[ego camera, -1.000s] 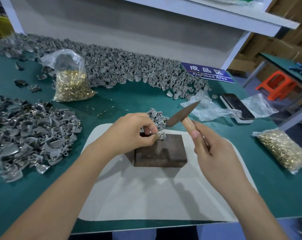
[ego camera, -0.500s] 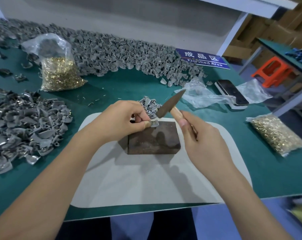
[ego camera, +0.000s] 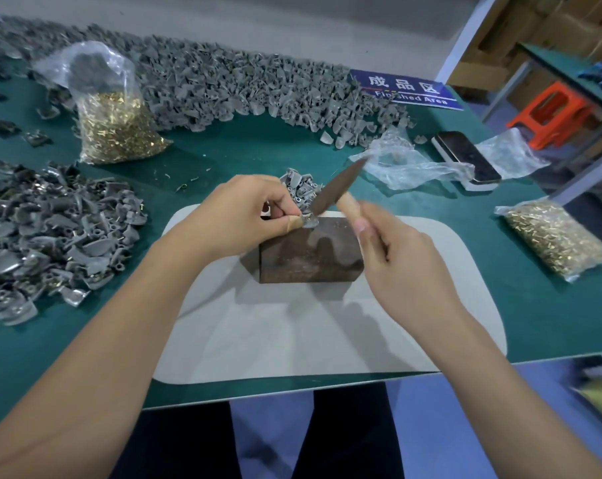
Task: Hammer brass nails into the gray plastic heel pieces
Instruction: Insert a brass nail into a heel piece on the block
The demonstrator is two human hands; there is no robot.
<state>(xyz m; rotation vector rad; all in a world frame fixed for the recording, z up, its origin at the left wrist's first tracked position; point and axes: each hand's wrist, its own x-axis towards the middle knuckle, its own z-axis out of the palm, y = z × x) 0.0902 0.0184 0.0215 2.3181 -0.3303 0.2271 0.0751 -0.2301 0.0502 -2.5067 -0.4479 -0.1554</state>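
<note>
— What was the setting?

— A green work table [ego camera: 244, 146] against a pale wall, with a light gray mat [ego camera: 292, 326] laid on it under both hands. Beyond the hands, at the far right edge of the table, lay a blue sign [ego camera: 408, 89] with white Chinese characters, 成品区, and beneath them "Finished Area", partly covered by gray pieces.

— And the hands?

— The left hand [ego camera: 237, 219] had its thumb and fingers curled in a pinch on a small gray heel piece [ego camera: 309, 221], held down on the far left corner of a dark block [ego camera: 309, 252] that sat on the mat between the hands. The right hand [ego camera: 403, 267] was wrapped around the wooden handle of a hammer [ego camera: 337, 190]; its dark head slanted up and away, the lower end touching or just above the heel piece. Motion blur hid any nail.

— Where was the rest of the stock?

— A small cluster of heel pieces [ego camera: 301, 186] sat just beyond the left hand's fingers. A loose pile [ego camera: 50, 236] lay well to the left of the left hand, and a long heap [ego camera: 223, 88] ran along the wall beyond both. A clear bag of brass nails [ego camera: 113, 126] stood beyond the left hand to its left; a second bag of nails [ego camera: 555, 236] lay to the right of the right hand.

— Anything else?

— A phone [ego camera: 465, 157] with a dark screen and crumpled clear plastic [ego camera: 406, 164] lay beyond the right hand.
</note>
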